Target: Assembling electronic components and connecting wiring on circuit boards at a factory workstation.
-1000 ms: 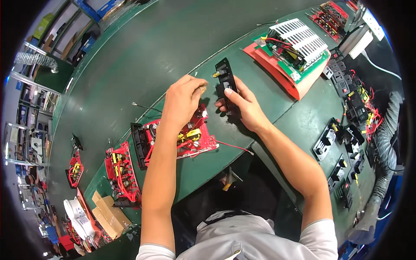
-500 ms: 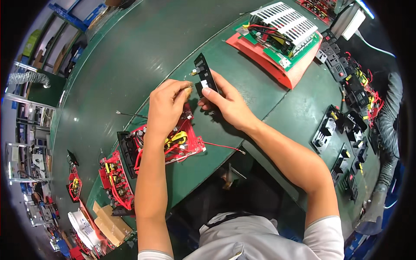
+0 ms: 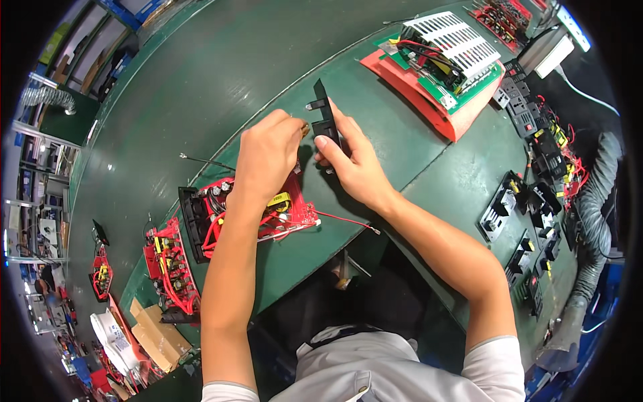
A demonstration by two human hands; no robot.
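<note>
2 cardboard boxes [image 3: 157, 331] at near left edge; 3 red boards [image 3: 258, 214] in row on green table [image 3: 201, 87]; left hand [image 3: 268, 157] above nearest board, fingers pinched on small brass part [image 3: 305, 128]; right hand [image 3: 351, 164] grips 1 black bracket [image 3: 325, 120] upright; farther right, 1 finned heatsink [image 3: 452, 43] on green board

Brown cardboard box [image 3: 157, 335], lower left

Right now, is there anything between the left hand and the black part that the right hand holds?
Nothing visible blocks it. The left hand pinches a small brass piece right beside the black part, held in the right hand.
</note>
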